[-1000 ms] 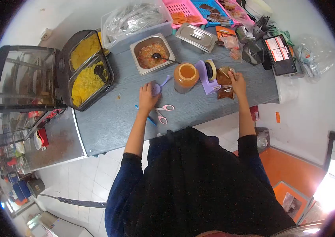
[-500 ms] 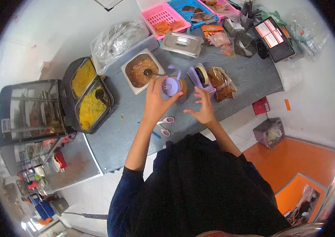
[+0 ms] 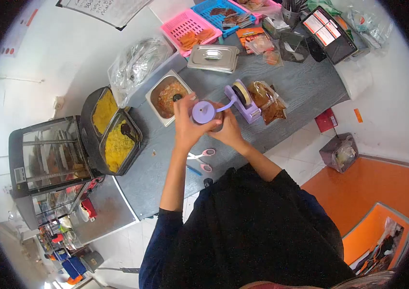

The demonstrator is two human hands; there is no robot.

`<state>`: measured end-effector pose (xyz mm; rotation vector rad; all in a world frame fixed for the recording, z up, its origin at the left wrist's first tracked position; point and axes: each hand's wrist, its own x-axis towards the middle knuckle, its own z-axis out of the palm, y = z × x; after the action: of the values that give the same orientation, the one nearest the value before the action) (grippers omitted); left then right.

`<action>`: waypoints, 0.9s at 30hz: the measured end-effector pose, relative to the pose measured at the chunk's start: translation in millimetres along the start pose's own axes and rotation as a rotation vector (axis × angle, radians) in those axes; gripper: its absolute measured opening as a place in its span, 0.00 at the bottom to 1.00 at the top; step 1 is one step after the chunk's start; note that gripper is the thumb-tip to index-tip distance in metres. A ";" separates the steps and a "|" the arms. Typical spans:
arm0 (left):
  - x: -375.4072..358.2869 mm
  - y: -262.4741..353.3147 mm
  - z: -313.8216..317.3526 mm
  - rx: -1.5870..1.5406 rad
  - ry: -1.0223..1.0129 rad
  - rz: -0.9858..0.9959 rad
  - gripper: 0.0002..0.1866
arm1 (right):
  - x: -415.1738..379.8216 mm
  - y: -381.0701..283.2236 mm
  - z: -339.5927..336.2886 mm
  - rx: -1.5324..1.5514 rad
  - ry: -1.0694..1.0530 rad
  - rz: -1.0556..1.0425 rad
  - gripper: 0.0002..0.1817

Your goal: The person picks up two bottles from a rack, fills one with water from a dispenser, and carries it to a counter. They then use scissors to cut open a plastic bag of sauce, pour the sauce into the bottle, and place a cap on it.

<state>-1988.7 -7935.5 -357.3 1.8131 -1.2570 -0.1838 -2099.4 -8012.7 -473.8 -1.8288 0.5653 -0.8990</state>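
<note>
Between both hands is a tumbler with a purple lid (image 3: pixel 204 112) and a purple strap or loop sticking out to the right. My left hand (image 3: pixel 185 126) is closed round its left side, with the thumb near the lid's rim. From the right, my right hand (image 3: pixel 230 130) wraps the tumbler's body, which is mostly hidden by the fingers. Just right of it stands a purple tape dispenser (image 3: pixel 250 111) with a roll of tape. Behind my left hand lies a steel pan (image 3: pixel 167 91) of chopped food with a black-handled utensil. Scissors (image 3: pixel 208 152) with pink handles lie nearer to me.
Bags of brown sauce (image 3: pixel 267 101) lie right of the dispenser. A steel lid (image 3: pixel 213 58), pink basket (image 3: pixel 185 26) and blue basket (image 3: pixel 219 14) are at the back. Left stand a black container of yellow food (image 3: pixel 117 144) and a display cabinet (image 3: pixel 50 154). A tablet (image 3: pixel 327 33) is back right.
My right hand, open and apart beside the tape dispenser before, has moved left and closed on the tumbler. My left hand keeps its hold. The camera view has shifted slightly.
</note>
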 end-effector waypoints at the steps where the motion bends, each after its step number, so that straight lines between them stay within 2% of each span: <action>1: -9.7 -10.9 4.9 -0.161 0.047 -0.079 0.36 | 0.2 0.2 0.0 -0.019 0.004 -0.003 0.48; 2: -20.5 -23.0 10.0 -0.323 0.094 -0.159 0.35 | 0.3 1.4 0.6 -0.039 0.008 -0.006 0.48; 5: -48.6 -60.1 8.9 -0.557 0.413 -0.437 0.32 | 1.4 4.5 -1.6 -0.056 0.007 -0.023 0.48; 8: -66.9 -71.8 9.8 -0.161 0.331 -0.186 0.35 | 1.2 6.0 1.0 -0.059 0.018 -0.032 0.49; 9: -62.1 -58.9 12.5 -0.067 0.193 -0.064 0.40 | 0.8 5.7 1.8 -0.064 0.023 -0.033 0.49; 12: -50.3 -47.0 29.0 -0.251 0.289 -0.029 0.46 | 2.9 3.7 0.3 -0.056 0.071 0.005 0.50; 13: -48.0 -48.1 33.0 -0.417 0.295 -0.059 0.52 | 3.5 2.5 0.1 -0.070 0.028 0.012 0.50; 16: -42.4 -36.6 38.8 -0.476 0.254 -0.219 0.52 | 1.4 1.3 -2.0 -0.104 -0.052 0.065 0.51; 19: -47.7 -51.6 48.4 -0.654 0.334 -0.323 0.49 | 2.1 -2.3 -0.9 -0.112 -0.040 0.109 0.52; 22: -59.9 -58.9 62.4 -0.781 0.801 -0.431 0.44 | -0.8 2.6 -0.7 -0.144 -0.031 0.050 0.52; 25: -82.8 -44.4 70.8 0.023 0.615 -0.037 0.45 | -0.9 4.1 0.3 -0.129 -0.030 0.020 0.51; 27: -49.3 16.3 62.7 0.065 0.584 -0.098 0.41 | -1.3 7.1 -1.3 -0.042 -0.048 0.024 0.50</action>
<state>-2058.4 -7933.3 -399.4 1.8028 -0.7668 0.3190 -2101.2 -8015.4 -480.3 -1.8723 0.5785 -0.8307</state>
